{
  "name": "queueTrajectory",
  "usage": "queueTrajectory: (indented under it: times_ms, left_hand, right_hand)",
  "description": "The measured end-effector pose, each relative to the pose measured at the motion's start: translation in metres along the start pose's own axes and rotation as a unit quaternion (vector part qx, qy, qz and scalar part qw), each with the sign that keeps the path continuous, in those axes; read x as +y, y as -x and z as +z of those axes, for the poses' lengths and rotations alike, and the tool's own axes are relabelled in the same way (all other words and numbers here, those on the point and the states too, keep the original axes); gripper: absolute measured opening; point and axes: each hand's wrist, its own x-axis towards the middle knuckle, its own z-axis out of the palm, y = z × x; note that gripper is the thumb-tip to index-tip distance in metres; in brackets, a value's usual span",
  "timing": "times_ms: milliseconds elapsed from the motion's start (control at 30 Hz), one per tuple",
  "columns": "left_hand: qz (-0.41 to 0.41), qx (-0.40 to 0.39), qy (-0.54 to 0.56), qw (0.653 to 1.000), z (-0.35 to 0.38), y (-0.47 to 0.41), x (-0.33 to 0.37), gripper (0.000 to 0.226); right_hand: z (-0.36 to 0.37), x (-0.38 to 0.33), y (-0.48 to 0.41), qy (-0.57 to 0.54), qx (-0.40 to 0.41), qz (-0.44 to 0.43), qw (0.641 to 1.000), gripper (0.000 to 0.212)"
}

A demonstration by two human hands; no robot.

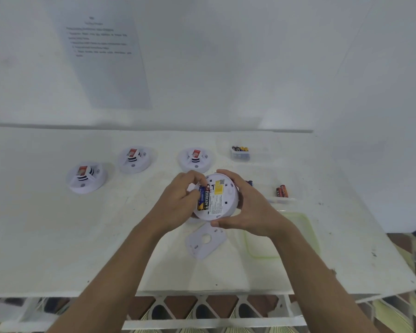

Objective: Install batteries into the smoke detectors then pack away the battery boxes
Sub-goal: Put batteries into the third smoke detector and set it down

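- Holding the upturned smoke detector [222,200] just above the tabletop [58,236], the right grip [245,210] is clamped round its rim.
- The left grip [178,203] pinches a battery [203,198] lying in the detector's compartment.
- A mounting plate [205,241] lies flat on the tabletop, nearer the person.
- A clear battery box [240,155] sits behind, to the right.

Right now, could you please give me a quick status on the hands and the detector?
Right hand grips upturned detector. Left hand holds battery in its bay. Back plate off, nothing blocking.
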Motion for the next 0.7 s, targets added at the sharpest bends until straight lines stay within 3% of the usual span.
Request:
queueTrajectory:
  times_ms: [300, 433, 700]
  left_hand:
    - [0.024, -0.017, -0.050, 0.998, 0.012, -0.020, 0.008, 0.029]
    - [0.054, -0.027, -0.008, 0.998, 0.026, -0.033, 0.011, 0.018]
    - [0.115, 0.025, 0.040, 0.992, 0.061, -0.067, 0.026, 0.018]
  right_hand:
    - [-0.008, 0.006, 0.005, 0.003, 0.037, 0.001, 0.999, 0.097]
    - [-0.023, 0.008, 0.006, -0.005, 0.049, 0.005, 0.999, 0.097]
    - [-0.074, 0.013, 0.002, -0.023, 0.083, -0.001, 0.996, 0.096]
